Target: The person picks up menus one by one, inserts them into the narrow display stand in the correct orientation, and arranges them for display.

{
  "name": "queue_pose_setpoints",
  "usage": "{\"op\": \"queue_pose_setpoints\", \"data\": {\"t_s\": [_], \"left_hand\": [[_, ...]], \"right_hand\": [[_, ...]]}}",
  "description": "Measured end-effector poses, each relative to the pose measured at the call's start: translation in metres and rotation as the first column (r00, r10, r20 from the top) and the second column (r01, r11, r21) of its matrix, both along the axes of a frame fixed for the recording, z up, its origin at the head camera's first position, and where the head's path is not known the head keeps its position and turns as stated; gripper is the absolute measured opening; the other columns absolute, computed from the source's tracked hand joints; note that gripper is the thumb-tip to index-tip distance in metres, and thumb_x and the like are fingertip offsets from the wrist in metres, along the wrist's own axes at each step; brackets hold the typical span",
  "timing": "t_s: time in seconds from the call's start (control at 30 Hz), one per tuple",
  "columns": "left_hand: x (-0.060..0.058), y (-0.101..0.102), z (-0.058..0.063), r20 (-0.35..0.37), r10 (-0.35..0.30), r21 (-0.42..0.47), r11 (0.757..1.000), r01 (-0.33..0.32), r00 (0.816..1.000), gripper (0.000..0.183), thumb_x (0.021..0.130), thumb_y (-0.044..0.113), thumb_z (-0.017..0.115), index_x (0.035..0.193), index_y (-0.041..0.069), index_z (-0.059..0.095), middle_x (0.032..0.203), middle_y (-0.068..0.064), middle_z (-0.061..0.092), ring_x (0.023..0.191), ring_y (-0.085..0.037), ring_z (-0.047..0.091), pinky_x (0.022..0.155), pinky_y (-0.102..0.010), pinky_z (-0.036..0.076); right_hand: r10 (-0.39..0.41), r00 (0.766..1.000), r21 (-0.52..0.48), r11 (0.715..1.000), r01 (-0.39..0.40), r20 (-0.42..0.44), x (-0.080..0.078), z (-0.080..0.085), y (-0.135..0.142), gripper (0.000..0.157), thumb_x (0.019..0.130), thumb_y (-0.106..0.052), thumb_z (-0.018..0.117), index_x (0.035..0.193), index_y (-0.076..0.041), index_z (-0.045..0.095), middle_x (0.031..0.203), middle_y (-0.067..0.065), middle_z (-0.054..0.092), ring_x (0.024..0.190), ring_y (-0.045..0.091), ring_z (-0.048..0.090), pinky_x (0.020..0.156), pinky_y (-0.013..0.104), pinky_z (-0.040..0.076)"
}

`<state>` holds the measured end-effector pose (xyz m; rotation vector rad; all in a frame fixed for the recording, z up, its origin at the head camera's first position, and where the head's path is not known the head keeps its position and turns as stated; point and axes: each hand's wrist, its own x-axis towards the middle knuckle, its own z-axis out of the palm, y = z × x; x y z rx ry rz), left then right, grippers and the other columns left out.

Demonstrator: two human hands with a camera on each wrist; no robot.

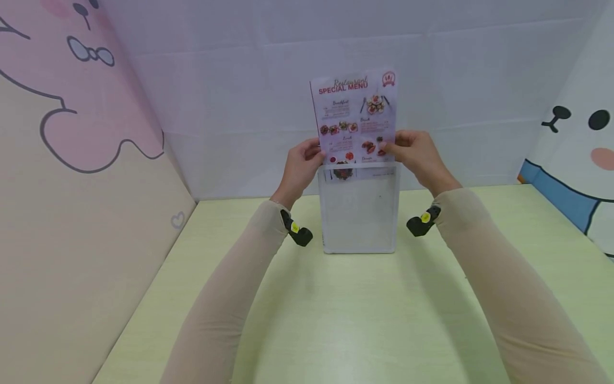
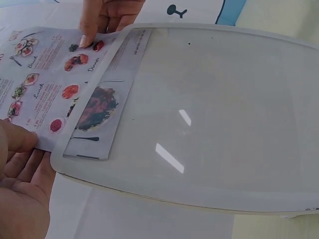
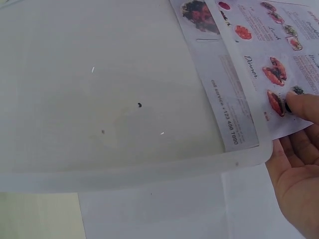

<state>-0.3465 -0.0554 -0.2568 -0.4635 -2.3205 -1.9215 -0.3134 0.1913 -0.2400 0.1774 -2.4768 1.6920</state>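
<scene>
A printed restaurant menu sheet (image 1: 355,117) stands upright, its lower strip inside the top of a clear, white-framed sign holder (image 1: 360,213). My left hand (image 1: 303,166) pinches the menu's left edge just above the holder's top rim. On the opposite edge, my right hand (image 1: 419,154) pinches it with the thumb on the printed face and fingers behind. The left wrist view shows the menu's bottom strip (image 2: 99,114) behind the clear panel, lying at a slight slant. In the right wrist view, the right thumb (image 3: 304,105) presses the sheet beside the food pictures.
The holder stands on a pale yellow-green table (image 1: 355,320), near its back edge. A white sheet (image 1: 249,106) hangs behind it. Walls with cartoon animals flank both sides, a pink one (image 1: 96,122) at left. Each wrist wears a small black camera.
</scene>
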Motion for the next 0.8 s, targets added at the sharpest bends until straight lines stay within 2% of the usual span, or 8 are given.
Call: {"op": "queue_pose_setpoints", "data": {"t_s": [0.43,0.63,0.8], "left_hand": [[0.0032,-0.0009,0.003,-0.001,0.005,-0.004,1.0,-0.005,1.0,0.033,0.095,0.004,0.057,0.128,0.001,0.057,0.12,-0.017,0.064,0.11,-0.023,0.062,0.094,-0.029,0.051],[0.0033,-0.0002,0.0023,-0.008,0.009,-0.007,1.0,-0.009,1.0,0.032,0.095,0.004,0.057,0.127,0.001,0.058,0.121,-0.017,0.064,0.111,-0.023,0.062,0.094,-0.029,0.051],[0.0029,-0.0011,0.0023,-0.005,0.006,-0.019,1.0,-0.006,1.0,0.032,0.095,0.005,0.057,0.127,0.002,0.058,0.121,-0.015,0.064,0.111,-0.021,0.062,0.094,-0.029,0.051]], "right_hand": [[0.004,1.0,-0.02,1.0,-0.004,0.002,0.0035,-0.003,-0.0008,0.049,0.091,-0.038,0.065,0.125,-0.004,0.061,0.114,0.001,0.067,0.107,0.016,0.056,0.107,0.043,0.039],[0.016,1.0,-0.019,1.0,-0.017,-0.025,0.005,-0.0043,-0.0001,0.052,0.094,-0.043,0.058,0.134,-0.011,0.055,0.126,0.01,0.061,0.111,0.019,0.056,0.109,0.047,0.038],[-0.003,1.0,-0.016,1.0,0.002,-0.024,0.0042,-0.005,-0.0009,0.048,0.096,-0.041,0.055,0.133,-0.011,0.053,0.126,0.014,0.059,0.109,0.02,0.056,0.107,0.046,0.039]]}}
